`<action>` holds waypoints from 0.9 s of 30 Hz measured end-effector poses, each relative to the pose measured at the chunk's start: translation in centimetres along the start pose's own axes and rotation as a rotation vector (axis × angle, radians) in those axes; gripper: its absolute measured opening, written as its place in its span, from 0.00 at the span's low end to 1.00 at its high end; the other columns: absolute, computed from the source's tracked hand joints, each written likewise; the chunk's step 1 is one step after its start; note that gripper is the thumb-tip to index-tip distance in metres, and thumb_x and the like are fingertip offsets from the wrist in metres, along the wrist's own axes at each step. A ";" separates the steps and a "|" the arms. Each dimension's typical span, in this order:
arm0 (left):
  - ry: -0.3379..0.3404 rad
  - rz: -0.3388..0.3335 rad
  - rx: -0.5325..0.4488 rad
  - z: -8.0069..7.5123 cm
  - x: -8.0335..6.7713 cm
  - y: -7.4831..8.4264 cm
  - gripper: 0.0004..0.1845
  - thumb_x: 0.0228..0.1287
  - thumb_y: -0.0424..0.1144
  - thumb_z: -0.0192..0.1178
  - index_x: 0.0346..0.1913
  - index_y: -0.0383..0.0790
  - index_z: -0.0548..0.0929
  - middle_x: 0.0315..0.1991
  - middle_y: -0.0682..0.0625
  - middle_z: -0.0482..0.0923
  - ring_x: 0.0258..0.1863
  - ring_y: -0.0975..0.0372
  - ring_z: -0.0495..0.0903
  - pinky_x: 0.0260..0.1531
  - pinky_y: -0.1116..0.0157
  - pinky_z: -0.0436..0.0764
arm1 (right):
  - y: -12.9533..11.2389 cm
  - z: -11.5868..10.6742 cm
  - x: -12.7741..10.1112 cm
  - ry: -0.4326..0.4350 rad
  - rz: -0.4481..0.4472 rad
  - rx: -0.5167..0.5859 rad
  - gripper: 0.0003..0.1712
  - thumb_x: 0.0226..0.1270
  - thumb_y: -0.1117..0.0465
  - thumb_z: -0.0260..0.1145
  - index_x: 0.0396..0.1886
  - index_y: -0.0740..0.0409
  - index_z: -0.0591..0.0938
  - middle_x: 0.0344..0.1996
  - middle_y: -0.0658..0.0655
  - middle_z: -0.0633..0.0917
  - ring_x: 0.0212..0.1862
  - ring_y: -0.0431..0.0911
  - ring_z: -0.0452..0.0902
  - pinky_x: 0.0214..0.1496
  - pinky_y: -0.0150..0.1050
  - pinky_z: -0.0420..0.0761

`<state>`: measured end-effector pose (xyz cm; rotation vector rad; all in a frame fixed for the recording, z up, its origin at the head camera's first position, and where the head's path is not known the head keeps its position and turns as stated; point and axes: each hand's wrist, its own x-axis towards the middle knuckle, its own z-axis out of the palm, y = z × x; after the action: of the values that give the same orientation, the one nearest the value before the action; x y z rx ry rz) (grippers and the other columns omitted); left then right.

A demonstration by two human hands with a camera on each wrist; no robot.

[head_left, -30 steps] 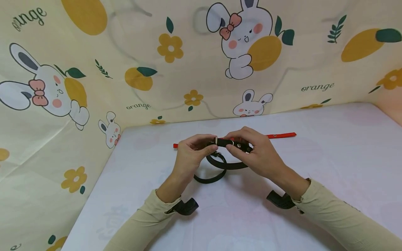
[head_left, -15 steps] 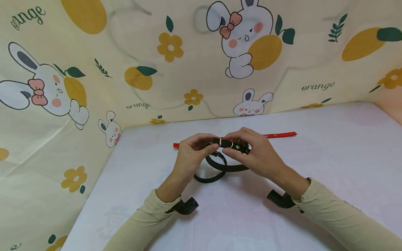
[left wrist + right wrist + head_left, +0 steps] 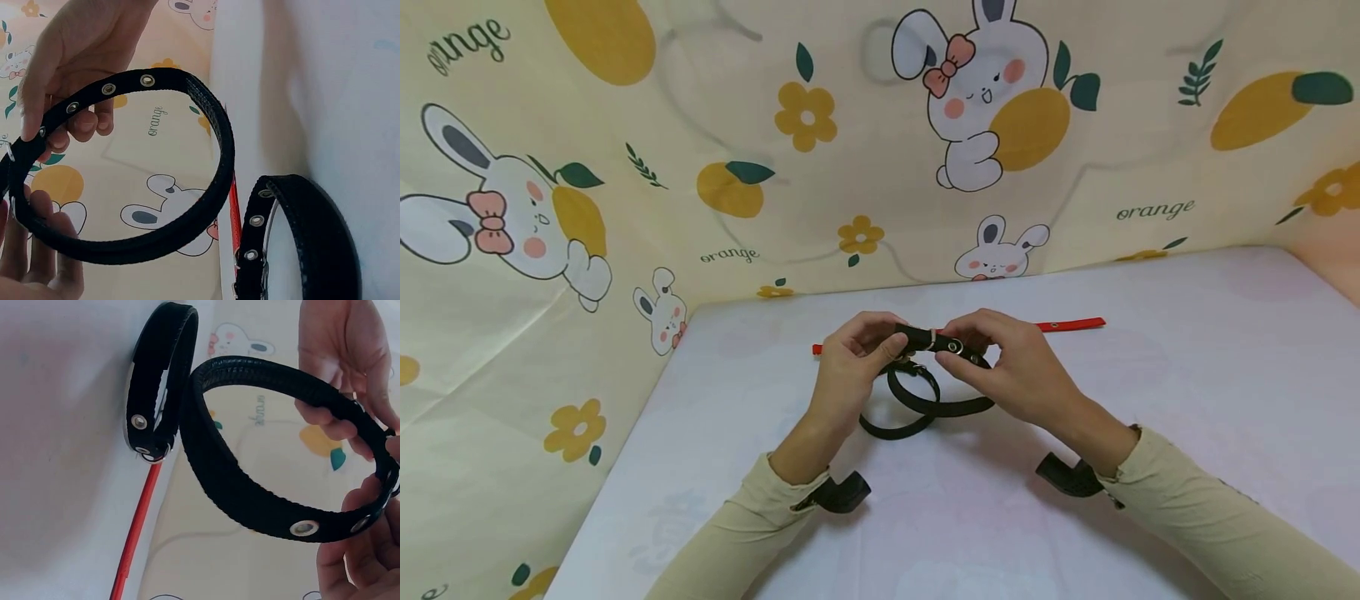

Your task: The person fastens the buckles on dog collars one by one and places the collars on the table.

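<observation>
Both hands hold a black collar (image 3: 942,343) with metal eyelets just above the white table (image 3: 1187,375). My left hand (image 3: 891,346) pinches its left end by the metal ring. My right hand (image 3: 951,358) pinches the strap to the right of the ring. The collar forms a loop (image 3: 206,206) that hangs between the fingers. In the right wrist view the same loop (image 3: 250,487) runs from my right hand (image 3: 337,369) towards the table. A second black collar (image 3: 897,423) lies closed on the table under the hands, also seen as a black ring (image 3: 156,381).
A flat red strap (image 3: 1070,324) lies on the table behind the hands, and its left end (image 3: 817,349) shows past my left hand. Printed rabbit-and-orange cloth walls (image 3: 625,208) close in the table at the back and left. Black wrist mounts (image 3: 842,492) sit on both forearms.
Both hands have lifted the collar slightly. The metal ring now sits a little further right, and my left fingers have shifted along the strap end.
</observation>
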<state>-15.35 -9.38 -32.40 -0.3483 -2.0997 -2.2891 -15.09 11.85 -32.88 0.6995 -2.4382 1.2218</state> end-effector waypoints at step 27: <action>-0.034 -0.029 -0.021 -0.1 -0.1 0.0 0.13 0.63 0.29 0.67 0.50 0.33 0.80 0.38 0.56 0.82 0.42 0.64 0.81 0.44 0.69 0.83 | -0.3 -0.3 0.1 -0.003 -0.046 0.030 0.09 0.62 0.53 0.74 0.41 0.39 0.85 0.33 0.37 0.82 0.37 0.35 0.74 0.38 0.30 0.73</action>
<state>-15.23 -9.46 -32.45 -0.3621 -2.1107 -2.3394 -14.96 11.95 -32.49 0.7612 -2.3971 1.2425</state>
